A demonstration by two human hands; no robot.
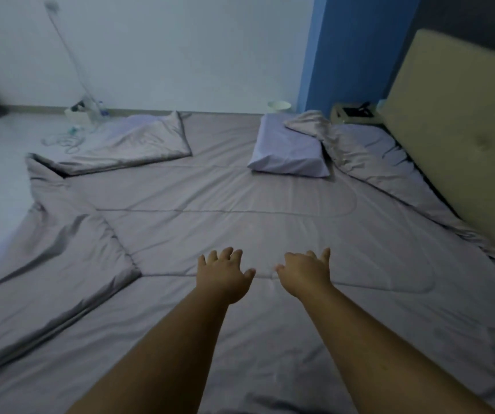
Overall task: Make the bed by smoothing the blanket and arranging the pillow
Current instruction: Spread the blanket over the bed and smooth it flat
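head view looks down both bare forearms, stretched forward side by side. left hand [225,271] and right hand [304,271] lie palm-down, fingers spread, holding nothing, flat on the grey quilted satin blanket [240,210] covering the bed. pale lilac rectangular pillow [289,152] lies far ahead, near the beige padded headboard [461,121].

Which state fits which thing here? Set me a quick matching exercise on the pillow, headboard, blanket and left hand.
Things:
1. pillow
2. headboard
3. blanket
4. left hand

States:
A. beige, upright at the right
B. open, fingers spread
C. lavender, lying near the headboard
D. grey, corner folded over at the left

Pairs: 1-C, 2-A, 3-D, 4-B.
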